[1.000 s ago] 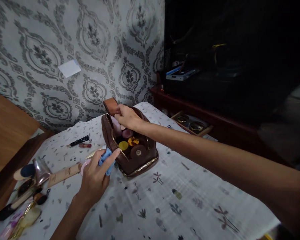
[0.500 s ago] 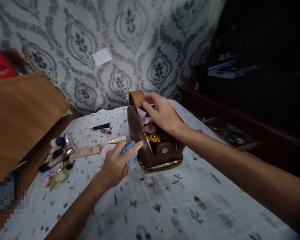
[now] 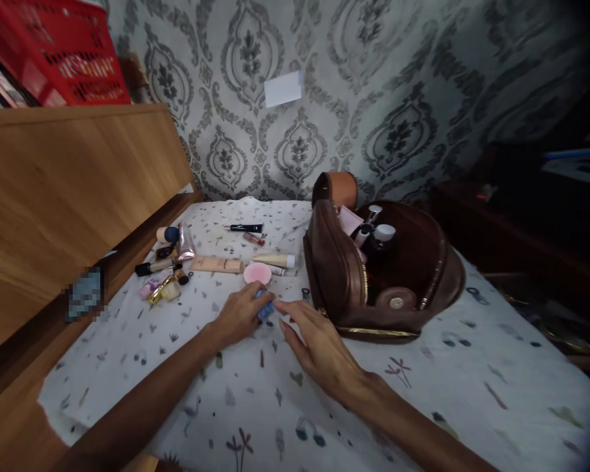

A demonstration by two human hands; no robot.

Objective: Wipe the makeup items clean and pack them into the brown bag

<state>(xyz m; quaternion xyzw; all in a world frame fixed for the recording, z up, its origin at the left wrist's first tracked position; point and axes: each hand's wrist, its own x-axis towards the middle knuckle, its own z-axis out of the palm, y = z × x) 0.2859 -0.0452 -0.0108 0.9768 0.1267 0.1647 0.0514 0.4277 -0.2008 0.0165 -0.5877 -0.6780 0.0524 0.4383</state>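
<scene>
Head view: a white printed cloth covers the near surface, and both forearms reach in over it from the near edge. On the right, the right hand is partly open, fingers loosely bent and thumb apart, with nothing visible in its grasp. Its fingertips are right by the blue cloth; whether they touch it cannot be told. Left of it, the left hand is curled, with the blue cloth bunched in its fingers. Just beyond the left hand lies a round pink compact.

To the right stands a brown bag, its zipped top gaping wide. A pink tube and a white-capped bottle show inside, and a tan strap rises at its far left corner.

Left of the compact lies a peach tube, with a yellowish bottle farther left. Beyond the compact is a cream tube; farther off, a slim black tube lies near a small red tube.

At far left, a red basket sits above a wooden panel. Farthest is the patterned wall, bearing a white paper.
</scene>
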